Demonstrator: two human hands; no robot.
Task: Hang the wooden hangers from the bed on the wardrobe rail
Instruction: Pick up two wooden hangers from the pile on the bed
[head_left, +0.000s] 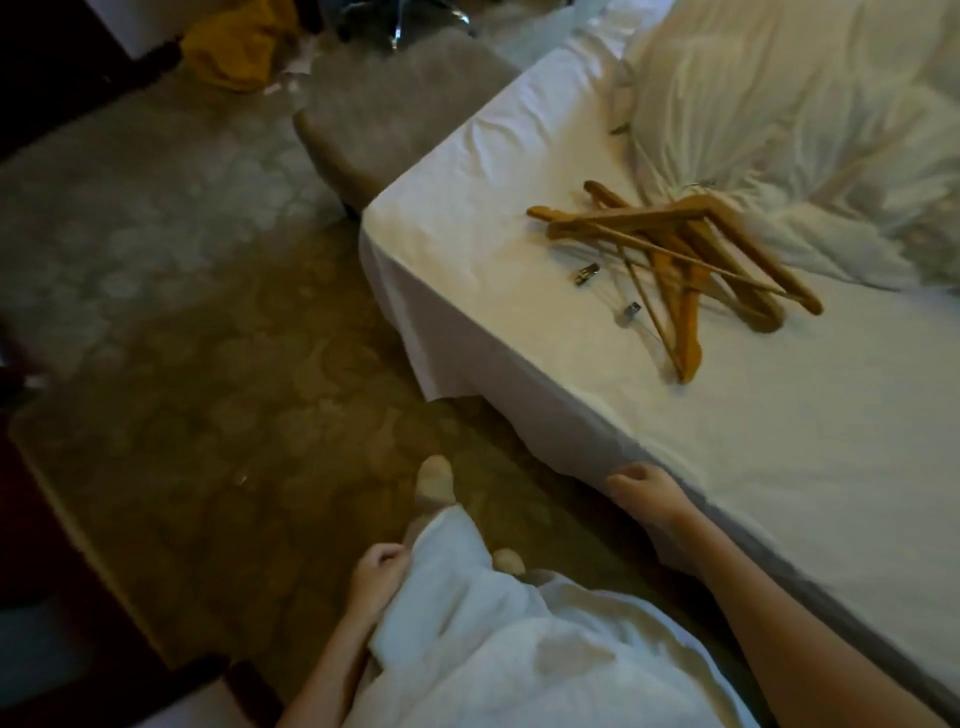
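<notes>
While you stand beside the bed (519, 322), the wooden hangers (691, 260) lie in a loose, crossed pile on its white sheet, near the corner and just beside the rumpled duvet (789, 140). How many hangers the pile holds cannot be told, since they overlap. 2 small metal clips (587, 274) rest on the sheet just left of the pile, apart from each other.

Your right hand (649, 499) reaches toward the edge of the bed, fingers loosely curled and holding nothing, well apart from the hangers. Your left hand (376, 571) hangs low at your side, fingers curled inward against your white garment (493, 639); whether it pinches the cloth cannot be told.

Your feet in pale socks (434, 480) stand on the patterned carpet (208, 364). Beyond the corner of the bed sits a grey upholstered seat (374, 114), and farther back on the floor lies a yellow cloth (234, 47).
</notes>
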